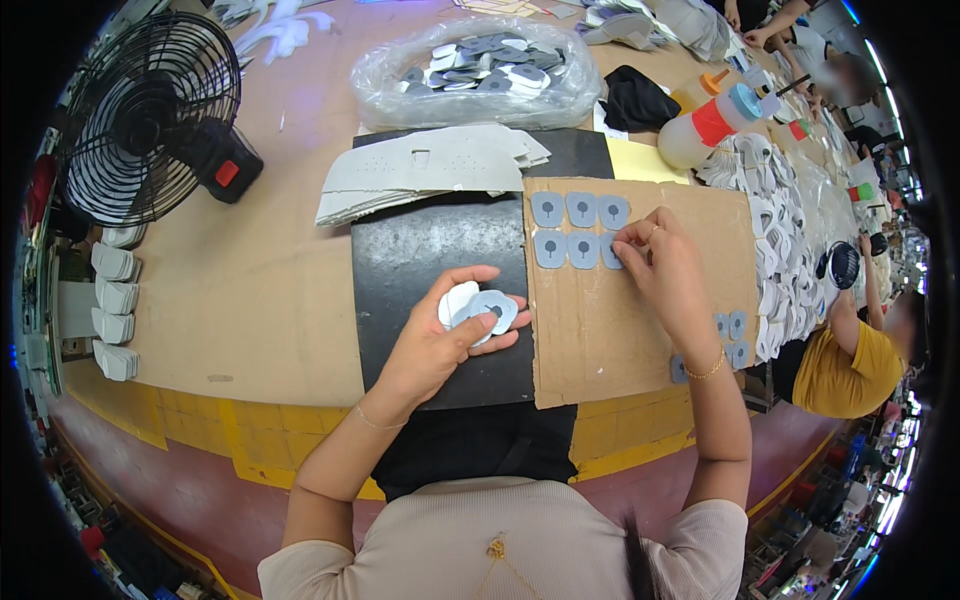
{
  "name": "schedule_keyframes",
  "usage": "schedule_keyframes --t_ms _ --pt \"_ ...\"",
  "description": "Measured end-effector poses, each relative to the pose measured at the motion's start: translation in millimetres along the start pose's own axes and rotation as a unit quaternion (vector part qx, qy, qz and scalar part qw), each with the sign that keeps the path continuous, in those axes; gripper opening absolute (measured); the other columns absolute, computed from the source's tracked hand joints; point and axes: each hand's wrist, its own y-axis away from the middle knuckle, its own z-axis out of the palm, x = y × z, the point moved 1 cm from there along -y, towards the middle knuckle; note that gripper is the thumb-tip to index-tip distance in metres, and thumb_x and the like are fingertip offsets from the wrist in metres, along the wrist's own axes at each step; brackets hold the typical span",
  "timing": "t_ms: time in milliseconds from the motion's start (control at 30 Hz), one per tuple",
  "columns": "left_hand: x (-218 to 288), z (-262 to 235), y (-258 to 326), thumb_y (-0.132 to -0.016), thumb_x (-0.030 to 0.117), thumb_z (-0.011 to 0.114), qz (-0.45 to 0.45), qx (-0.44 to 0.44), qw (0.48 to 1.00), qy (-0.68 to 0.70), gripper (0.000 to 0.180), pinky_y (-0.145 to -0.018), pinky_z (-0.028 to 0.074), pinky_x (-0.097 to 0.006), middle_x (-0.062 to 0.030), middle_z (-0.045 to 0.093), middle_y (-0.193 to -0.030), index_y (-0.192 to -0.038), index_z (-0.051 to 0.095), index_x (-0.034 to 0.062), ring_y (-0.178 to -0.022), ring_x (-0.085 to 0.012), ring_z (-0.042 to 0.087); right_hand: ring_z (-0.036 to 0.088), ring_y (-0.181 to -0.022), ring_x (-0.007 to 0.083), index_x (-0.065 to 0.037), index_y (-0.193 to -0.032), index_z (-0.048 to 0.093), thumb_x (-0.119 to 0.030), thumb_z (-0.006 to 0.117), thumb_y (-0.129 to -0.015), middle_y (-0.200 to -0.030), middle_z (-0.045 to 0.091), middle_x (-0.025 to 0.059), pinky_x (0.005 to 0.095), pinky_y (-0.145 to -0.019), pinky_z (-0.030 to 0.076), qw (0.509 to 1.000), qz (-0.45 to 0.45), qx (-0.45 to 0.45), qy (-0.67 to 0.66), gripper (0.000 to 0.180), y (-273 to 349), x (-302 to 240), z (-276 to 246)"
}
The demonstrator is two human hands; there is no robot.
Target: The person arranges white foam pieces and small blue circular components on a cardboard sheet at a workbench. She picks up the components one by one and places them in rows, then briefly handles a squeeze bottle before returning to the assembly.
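My left hand [440, 335] is closed round a small fanned bunch of pale grey-blue and white cut patches [490, 312], its thumb pressing on the top one. This hand is over a black mat [440, 240]. To the right, my right hand [665, 270] has its fingertips pinched at a grey patch [609, 250], which lies on a brown cardboard sheet [640, 330] and is partly covered by the fingers. Beside it, other grey patches [583, 250] with a dark keyhole-like mark lie in two rows. More small patches [738, 325] lie by my right forearm, partly hidden.
Curved white panels [430, 165] are stacked behind the mat. Beyond stands a clear plastic bag [375, 85] of cut pieces. A black fan [150, 115] is at far left, above small white stacks [116, 298]. Bottles [690, 140] and white piles [775, 230] flank the cardboard; co-workers are at right.
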Motion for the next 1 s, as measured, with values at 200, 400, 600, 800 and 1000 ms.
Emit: schedule_keyframes --t_ms 200,400,600,800,1000 --pt "9 5 4 -0.090 0.003 0.063 -0.049 -0.010 0.996 -0.074 0.040 -0.078 0.061 -0.035 -0.0194 0.064 -0.109 -0.127 0.047 0.0016 -0.096 -0.0304 0.069 0.061 -0.066 0.0207 -0.001 -0.091 0.068 -0.014 0.071 -0.083 -0.083 0.063 0.0104 0.0326 -0.063 0.050 0.969 -0.041 -0.116 -0.212 0.016 17 -55 3" --pt "0 2 4 -0.088 0.003 0.066 -0.004 -0.013 0.994 -0.113 0.039 -0.072 0.062 -0.033 -0.0196 0.066 -0.104 -0.124 0.050 0.0013 -0.093 -0.0285 0.070 0.061 -0.062 0.0120 0.004 -0.093 0.063 -0.012 0.067 -0.088 -0.076 0.065 0.0082 0.0266 -0.061 0.049 0.914 0.016 -0.246 -0.321 0.016 23 -65 19" --pt "4 1 5 -0.091 0.003 0.062 0.010 0.031 0.994 -0.108 0.033 -0.069 0.061 -0.030 -0.0194 0.065 -0.103 -0.121 0.050 -0.0002 -0.091 -0.0263 0.070 0.060 -0.079 0.0072 -0.001 -0.097 0.059 -0.008 0.059 -0.095 -0.091 0.062 0.0014 0.0210 -0.070 0.048 0.905 0.068 -0.131 -0.398 0.008 24 -34 10" --pt "-3 -7 2 -0.093 0.002 0.058 0.048 0.011 0.990 -0.132 0.026 -0.063 0.053 -0.025 -0.0115 0.062 -0.092 -0.118 0.052 -0.0017 -0.073 -0.0147 0.063 0.059 -0.075 0.0139 -0.001 -0.101 0.063 -0.005 0.066 -0.086 -0.085 0.059 0.0076 0.0259 -0.069 0.047 0.967 -0.032 -0.138 -0.213 0.016 23 -41 -6" --pt "-2 -3 5 -0.091 0.000 0.060 0.065 0.026 0.993 -0.097 0.025 -0.060 0.052 -0.026 -0.0086 0.059 -0.089 -0.115 0.052 -0.0015 -0.072 -0.0136 0.062 0.062 -0.070 0.0211 0.000 -0.101 0.068 -0.007 0.070 -0.082 -0.081 0.063 0.0126 0.0314 -0.065 0.049 0.961 0.065 -0.192 -0.191 0.021 15 -55 2"
